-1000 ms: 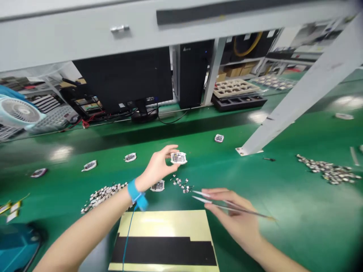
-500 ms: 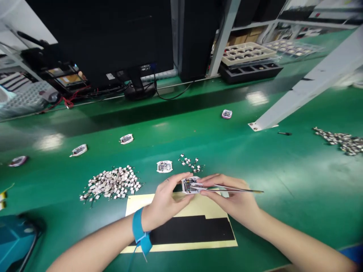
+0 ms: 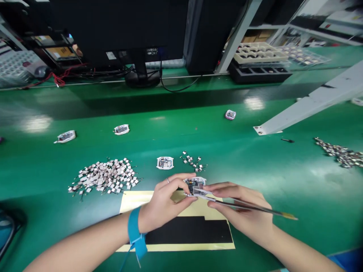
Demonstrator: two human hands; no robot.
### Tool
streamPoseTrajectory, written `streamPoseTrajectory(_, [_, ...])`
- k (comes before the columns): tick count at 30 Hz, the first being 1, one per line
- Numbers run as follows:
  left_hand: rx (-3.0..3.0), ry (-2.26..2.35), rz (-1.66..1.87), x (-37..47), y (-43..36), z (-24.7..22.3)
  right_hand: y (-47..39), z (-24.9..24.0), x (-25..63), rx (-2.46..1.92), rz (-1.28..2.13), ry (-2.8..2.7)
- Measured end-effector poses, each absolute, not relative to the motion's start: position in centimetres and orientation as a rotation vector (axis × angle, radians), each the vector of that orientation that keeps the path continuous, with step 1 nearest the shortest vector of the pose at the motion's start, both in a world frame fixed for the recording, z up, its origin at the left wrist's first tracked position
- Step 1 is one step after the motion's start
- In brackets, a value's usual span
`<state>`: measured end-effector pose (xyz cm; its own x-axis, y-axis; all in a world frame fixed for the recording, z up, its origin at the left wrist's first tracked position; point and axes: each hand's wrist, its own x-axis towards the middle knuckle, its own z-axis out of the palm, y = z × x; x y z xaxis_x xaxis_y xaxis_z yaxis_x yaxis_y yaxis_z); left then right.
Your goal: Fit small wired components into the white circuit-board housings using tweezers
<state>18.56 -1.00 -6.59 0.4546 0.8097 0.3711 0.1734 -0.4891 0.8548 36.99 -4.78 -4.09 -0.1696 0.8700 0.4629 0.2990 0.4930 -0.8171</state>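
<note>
My left hand (image 3: 170, 198), with a blue wrist strap (image 3: 136, 232) at its wrist, is closed on a white watch-like housing (image 3: 202, 180) with a circuit board inside. One of its fingers presses at the housing's near left edge. A pair of tweezers (image 3: 255, 206) is held in my right hand (image 3: 244, 204); the tips reach over the circuit board, at a small clear-grey piece I cannot make out. The housing is tilted above a yellow sheet (image 3: 136, 198) with a black panel. Just beyond my hands lies another open white housing (image 3: 165, 163), beside a few small leaded parts (image 3: 195, 162).
A heap of small square parts (image 3: 106, 175) lies left of the sheet, another pile (image 3: 342, 153) at far right. More housings (image 3: 121, 129) sit farther back on the green table. A slanted metal post (image 3: 306, 105) stands right; a monitor (image 3: 121, 30) and trays (image 3: 259, 71) are behind.
My right hand has shifted right and slightly down, turning the tweezers so their rear end points lower. My left fingers have curled onto the housing's near edge. The view has also shifted.
</note>
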Motion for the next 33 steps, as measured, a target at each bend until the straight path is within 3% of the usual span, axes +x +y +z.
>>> streamPoseTrajectory(11, [1.919, 0.734, 1.06, 18.3, -1.12, -6.62, -4.49, -4.26, 36.81, -0.942, 0.665, -1.725])
streamPoseTrajectory(19, [1.978, 0.7, 1.068, 18.13, -1.05, -6.48, -4.39, -4.28, 37.51, -0.953, 0.979, -1.633])
streamPoseTrajectory(33, [2.042, 0.61, 1.103, 17.99, -0.91, -6.61, -4.91, -4.34, 37.13, -0.914, 0.844, -1.597])
